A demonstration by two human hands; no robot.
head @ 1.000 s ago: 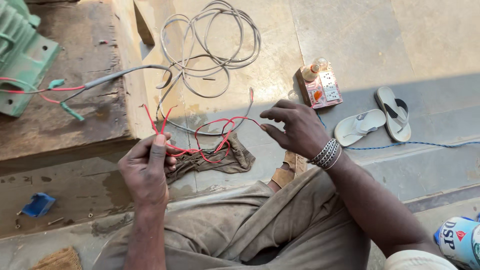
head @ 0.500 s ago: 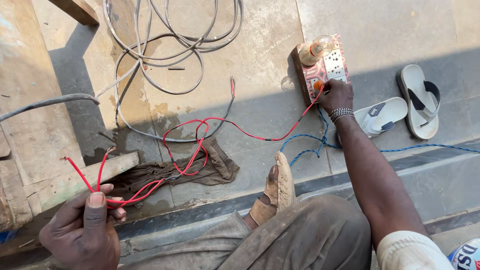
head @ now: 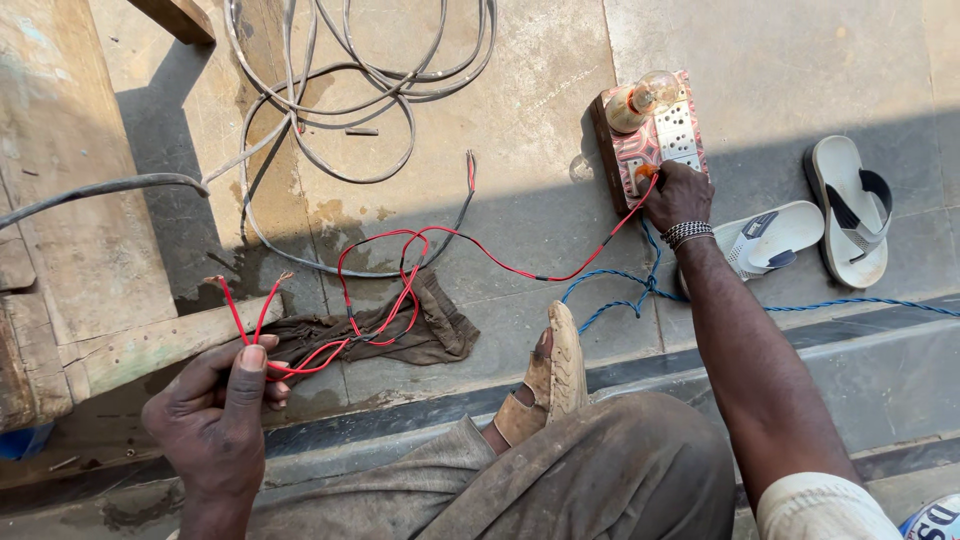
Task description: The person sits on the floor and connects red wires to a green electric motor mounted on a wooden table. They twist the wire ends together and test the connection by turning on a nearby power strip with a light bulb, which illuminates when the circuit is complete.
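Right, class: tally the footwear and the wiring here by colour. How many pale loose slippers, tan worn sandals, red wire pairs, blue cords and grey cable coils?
Pale loose slippers: 2
Tan worn sandal: 1
Red wire pair, held by the left hand and run to the right hand: 1
Blue cord: 1
Grey cable coil: 1
Total: 6

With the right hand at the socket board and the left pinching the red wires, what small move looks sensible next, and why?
Probably seat the red wire firmly into the socket board: the right hand already presses that end there. The left hand holds the two bare tips apart, so keeping them apart seems wise.
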